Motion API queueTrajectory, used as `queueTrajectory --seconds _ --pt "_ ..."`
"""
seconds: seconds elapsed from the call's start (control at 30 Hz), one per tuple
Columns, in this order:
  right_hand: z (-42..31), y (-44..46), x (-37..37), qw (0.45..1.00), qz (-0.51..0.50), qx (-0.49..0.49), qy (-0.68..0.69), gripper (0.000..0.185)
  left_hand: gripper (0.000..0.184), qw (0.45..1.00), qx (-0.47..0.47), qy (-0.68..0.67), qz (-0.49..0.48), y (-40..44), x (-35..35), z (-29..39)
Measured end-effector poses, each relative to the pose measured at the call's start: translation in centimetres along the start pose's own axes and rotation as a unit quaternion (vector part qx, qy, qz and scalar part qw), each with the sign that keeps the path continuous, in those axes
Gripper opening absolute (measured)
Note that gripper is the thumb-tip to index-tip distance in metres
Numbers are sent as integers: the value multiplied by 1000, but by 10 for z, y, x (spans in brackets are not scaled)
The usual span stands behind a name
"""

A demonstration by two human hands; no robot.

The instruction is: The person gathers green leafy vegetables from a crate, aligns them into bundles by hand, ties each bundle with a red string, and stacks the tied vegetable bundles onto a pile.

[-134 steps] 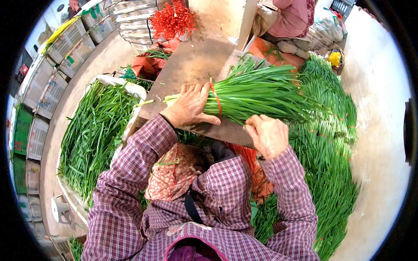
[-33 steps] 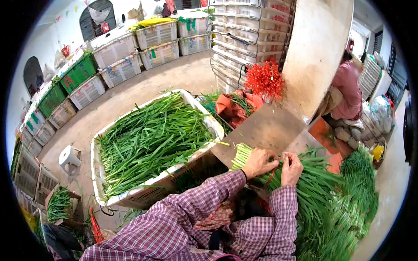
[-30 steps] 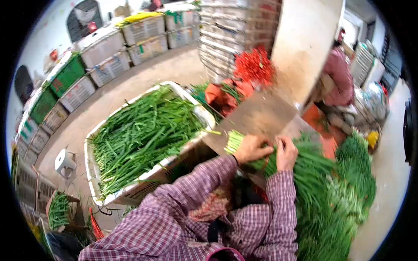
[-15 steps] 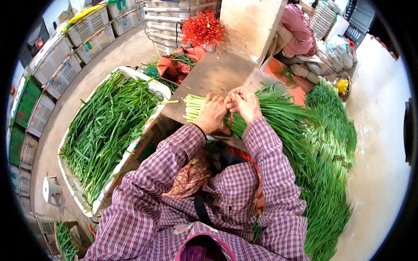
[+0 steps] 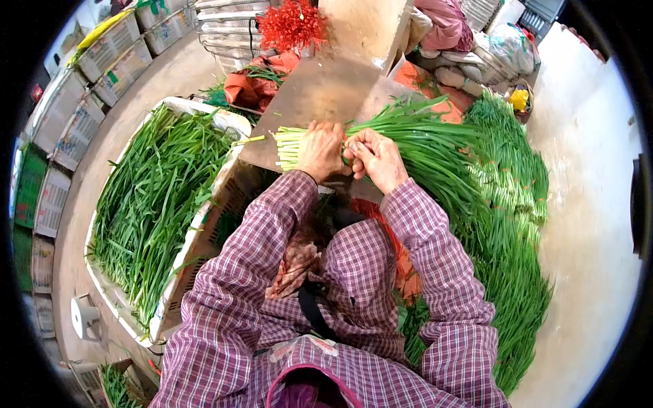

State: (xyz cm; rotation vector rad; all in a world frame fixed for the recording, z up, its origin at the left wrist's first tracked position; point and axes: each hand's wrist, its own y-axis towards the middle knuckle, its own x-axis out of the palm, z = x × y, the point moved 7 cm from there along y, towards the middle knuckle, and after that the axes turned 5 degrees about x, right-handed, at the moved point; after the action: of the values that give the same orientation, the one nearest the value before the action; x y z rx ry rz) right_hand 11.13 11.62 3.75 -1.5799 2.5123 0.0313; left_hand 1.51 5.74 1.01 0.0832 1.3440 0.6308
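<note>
A bunch of long green stalks (image 5: 425,139) lies across the brown board (image 5: 316,85), pale cut ends to the left and leaves to the right. My left hand (image 5: 322,149) is wrapped over the bunch near its pale ends, fingers closed on it. Beside it, my right hand (image 5: 374,158) is pinched at the near side of the bunch, close to my left fingers. What the right fingertips hold is too small to make out. The red band seen around the bunch earlier is hidden by the hands.
A white crate (image 5: 235,122) full of loose green stalks stands at left. Tied green bunches (image 5: 507,224) are piled at right beside a pale wall (image 5: 585,170). Red ties (image 5: 291,26) hang behind the board. Another person (image 5: 445,24) sits at the back right. A white stool (image 5: 84,316) stands lower left.
The view has swung back down and right since about a second ago. My right hand has shifted slightly down along the bunch, while my left hand still holds it.
</note>
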Motion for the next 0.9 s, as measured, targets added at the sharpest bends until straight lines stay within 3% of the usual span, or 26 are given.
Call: queueTrajectory --seconds 0.23,0.33,0.4,0.47,0.53,0.6,0.67,0.8,0.9 --pt "39 -35 9 998 46 -51 14 8 64 998 31 9 50 1 6 -1" --pt "22 -34 6 996 43 -80 2 7 62 997 52 11 63 1 -1 5" --pt "17 -31 2 996 65 -44 34 9 50 996 69 -6 53 1 -4 9" --pt "22 -23 1 994 84 8 67 10 50 998 54 6 23 2 4 4" --pt "15 -27 -1 991 123 47 18 13 63 994 75 22 82 2 6 2" --pt "16 -22 -8 969 177 -46 -166 16 64 996 66 20 59 2 4 4" --pt "13 -29 -10 909 228 -40 -347 26 65 997 62 28 31 2 5 6" --pt "16 -25 2 855 127 58 -500 31 65 995 80 42 48 1 3 10" --pt "18 -31 9 866 116 -10 -487 24 58 996 64 61 28 3 6 5"
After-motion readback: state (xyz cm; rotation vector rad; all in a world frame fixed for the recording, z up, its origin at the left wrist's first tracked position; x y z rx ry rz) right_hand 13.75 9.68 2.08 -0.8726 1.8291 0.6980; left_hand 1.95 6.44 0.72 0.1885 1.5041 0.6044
